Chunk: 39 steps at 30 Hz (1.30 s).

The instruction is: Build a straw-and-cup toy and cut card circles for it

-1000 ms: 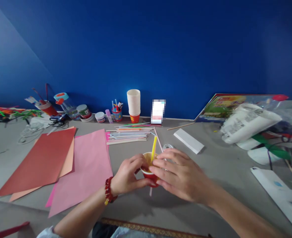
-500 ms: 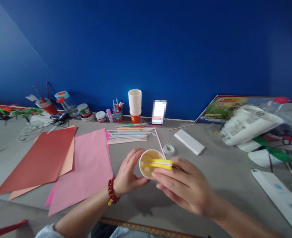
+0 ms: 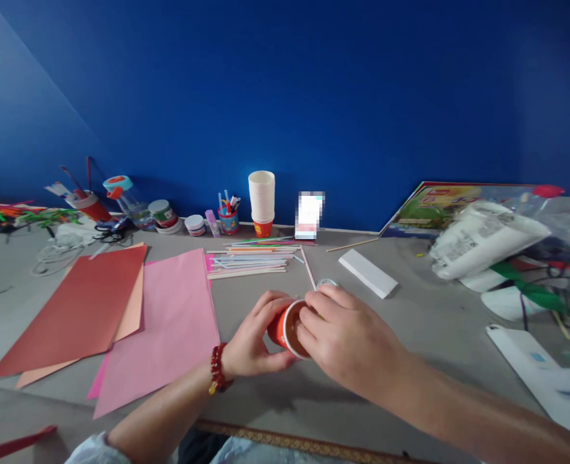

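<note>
Red cup (image 3: 277, 330) above grey table (image 3: 246, 399), blue wall (image 3: 285, 96) behind, left grip (image 3: 285, 327) around it.

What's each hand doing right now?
Left hand: closed around the red cup.
Right hand: fingers inside the cup's mouth; any grip there is hidden.

Cup (image 3: 277, 328) now tipped twd R hand (image 3: 357, 338) | its fingers (image 3: 309, 322) inside

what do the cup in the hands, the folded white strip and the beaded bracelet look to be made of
Red cup: likely coated paper, with a pale rolled rim.
White strip: probably matte paper or thin card, flat and creased.
Bracelet: glossy dark red beads, glass, stone or plastic.
</note>
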### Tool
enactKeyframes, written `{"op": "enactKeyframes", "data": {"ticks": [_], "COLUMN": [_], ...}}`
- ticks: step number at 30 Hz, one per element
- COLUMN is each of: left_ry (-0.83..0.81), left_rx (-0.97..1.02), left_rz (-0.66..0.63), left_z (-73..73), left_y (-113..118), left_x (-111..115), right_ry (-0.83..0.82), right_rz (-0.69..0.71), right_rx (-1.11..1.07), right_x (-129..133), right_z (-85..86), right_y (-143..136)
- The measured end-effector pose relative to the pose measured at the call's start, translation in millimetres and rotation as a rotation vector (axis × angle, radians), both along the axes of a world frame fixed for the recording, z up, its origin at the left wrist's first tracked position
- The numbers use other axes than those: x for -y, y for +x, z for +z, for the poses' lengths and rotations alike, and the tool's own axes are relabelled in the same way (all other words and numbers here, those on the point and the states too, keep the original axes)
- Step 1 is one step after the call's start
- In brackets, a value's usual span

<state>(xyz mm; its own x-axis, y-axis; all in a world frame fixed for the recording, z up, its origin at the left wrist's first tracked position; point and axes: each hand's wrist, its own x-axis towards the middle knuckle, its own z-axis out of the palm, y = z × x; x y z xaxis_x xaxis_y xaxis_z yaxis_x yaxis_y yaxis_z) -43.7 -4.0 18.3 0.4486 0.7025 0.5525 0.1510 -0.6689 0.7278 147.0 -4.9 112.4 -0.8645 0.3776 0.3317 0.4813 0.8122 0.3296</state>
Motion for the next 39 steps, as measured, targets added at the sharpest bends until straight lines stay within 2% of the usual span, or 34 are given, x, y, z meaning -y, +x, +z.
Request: {"op": "enactKeyframes", "data": {"ticks": [6, 13, 16, 20, 25, 27, 30, 35, 39], "left_ry": [-0.065, -0.166, -0.191, -0.283, -0.327, -0.31, -0.302, -0.314, -0.324], "left_rx": [0.049, 0.102, 0.123, 0.16, 0.197, 0.187, 0.186, 0.193, 0.178], "left_rz": [-0.025, -0.014, -0.02, -0.02, -0.042, -0.051, -0.038, -0.002, 0.058], "left_z": [-2.6, -18.8, -21.4, -19.6, -17.7, -18.4, -20.4, -21.5, -18.9], "left_y": [-1, -3, -3, -2, -2, -3, -3, -3, -3], "left_x": [-4, -1, -1, -2, -1, -1, 0, 0, 0], "right_ry": [-0.007, -0.029, -0.017, -0.001, -0.161, -0.226, -0.238, -0.143, -0.162], "right_rz": [-0.015, 0.034, 0.052, -0.026, 0.006, 0.045, 0.073, -0.053, -0.138], "right_rx": [0.002, -0.048, -0.124, -0.303, -0.485, -0.469, -0.411, -0.305, -0.257], "right_x": [2, -5, -3, 4, 8, 7, 4, 2, 0], "right_z": [6.4, 11.7, 14.5, 17.8, 19.5, 18.9, 18.0, 18.6, 16.4], "right_y": [-3, -3, -2, -1, 0, 0, -2, -7, -9]}}
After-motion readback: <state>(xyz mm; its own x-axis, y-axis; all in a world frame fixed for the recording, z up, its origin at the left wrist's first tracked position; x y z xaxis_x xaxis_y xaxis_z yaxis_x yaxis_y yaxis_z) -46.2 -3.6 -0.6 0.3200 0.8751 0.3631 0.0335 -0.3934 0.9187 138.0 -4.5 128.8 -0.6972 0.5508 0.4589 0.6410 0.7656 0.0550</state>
